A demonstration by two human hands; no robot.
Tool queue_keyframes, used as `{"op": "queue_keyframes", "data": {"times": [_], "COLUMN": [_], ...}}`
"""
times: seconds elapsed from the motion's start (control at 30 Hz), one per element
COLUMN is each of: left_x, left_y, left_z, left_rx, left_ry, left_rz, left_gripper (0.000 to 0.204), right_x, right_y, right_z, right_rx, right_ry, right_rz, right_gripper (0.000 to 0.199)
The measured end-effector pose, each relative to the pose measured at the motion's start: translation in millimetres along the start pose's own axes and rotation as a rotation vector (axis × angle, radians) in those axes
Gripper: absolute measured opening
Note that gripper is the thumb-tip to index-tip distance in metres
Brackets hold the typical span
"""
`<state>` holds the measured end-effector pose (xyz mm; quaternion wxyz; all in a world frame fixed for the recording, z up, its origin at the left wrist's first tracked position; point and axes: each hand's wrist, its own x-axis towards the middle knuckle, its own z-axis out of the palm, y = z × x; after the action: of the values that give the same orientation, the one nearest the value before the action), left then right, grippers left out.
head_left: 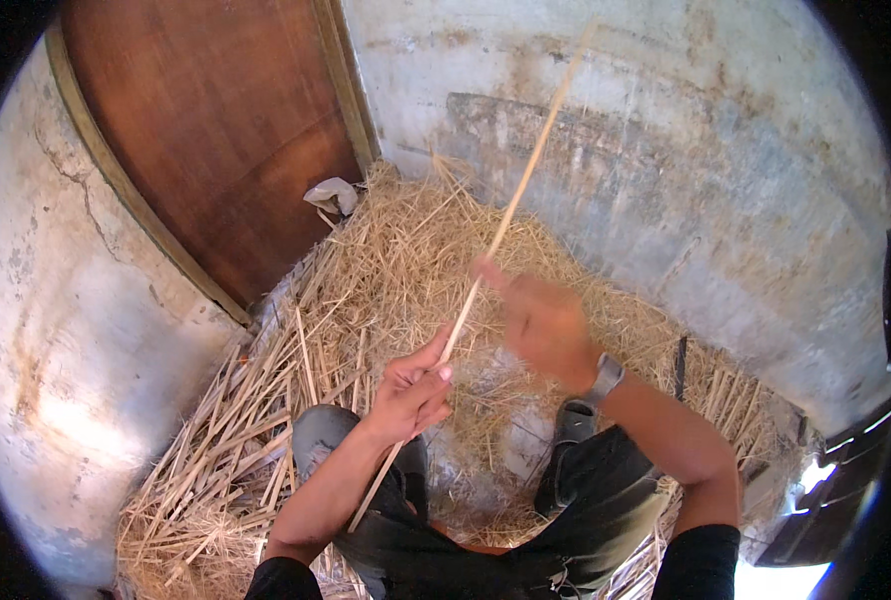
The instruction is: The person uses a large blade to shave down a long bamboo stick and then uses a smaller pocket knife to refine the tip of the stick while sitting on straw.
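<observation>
A long, thin, pale strip [529,175], like split bamboo, slants from beside my left leg up toward the wall. My left hand [413,392] is closed around its lower part, the thumb lying along it. My right hand [543,322], with a grey watch or band [607,377] on the wrist, is beside the strip higher up. A blurred fingertip of it seems to meet the strip. Motion smears the other fingers, so their grip cannot be made out. The strip's top end is also blurred.
Pale shavings [416,235] are heaped in the corner below the stained wall [666,170]. Many loose strips [211,440] lie at left, more [731,400] at right. A brown door [216,120] stands behind, with a whitish bag [333,195] by it. My sandalled foot [573,425] rests ahead.
</observation>
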<state>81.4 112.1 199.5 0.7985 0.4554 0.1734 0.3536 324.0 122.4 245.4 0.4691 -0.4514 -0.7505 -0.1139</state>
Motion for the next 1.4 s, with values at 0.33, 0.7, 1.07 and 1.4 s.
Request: {"op": "queue_keyframes", "data": {"times": [0.33, 0.7, 1.07, 1.4], "left_x": [3.3, 6.5, 1.5, -1.5], "left_y": [-10.6, -5.1, -6.0, -9.7], "left_z": [-9.8, -2.0, -8.1, -1.9], "left_rx": [0.03, -0.166, -0.422, -0.055], "left_ry": [-0.037, -0.036, -0.148, -0.191], "left_rz": [-0.036, -0.076, -0.06, -0.245], "left_gripper": [0.057, 0.051, 0.046, 0.045], "right_x": [-29.5, -20.5, -21.3, -5.3], "right_y": [-29.1, 7.0, -14.6, 28.7], "right_z": [12.4, 14.8, 24.2, 4.1], "right_rx": [0.09, 0.071, 0.416, 0.761], "right_ry": [-0.189, -0.048, -0.015, 0.203], "right_rz": [-0.05, -0.002, 0.221, 0.507], "right_gripper": [0.063, 0.062, 0.049, 0.049]}}
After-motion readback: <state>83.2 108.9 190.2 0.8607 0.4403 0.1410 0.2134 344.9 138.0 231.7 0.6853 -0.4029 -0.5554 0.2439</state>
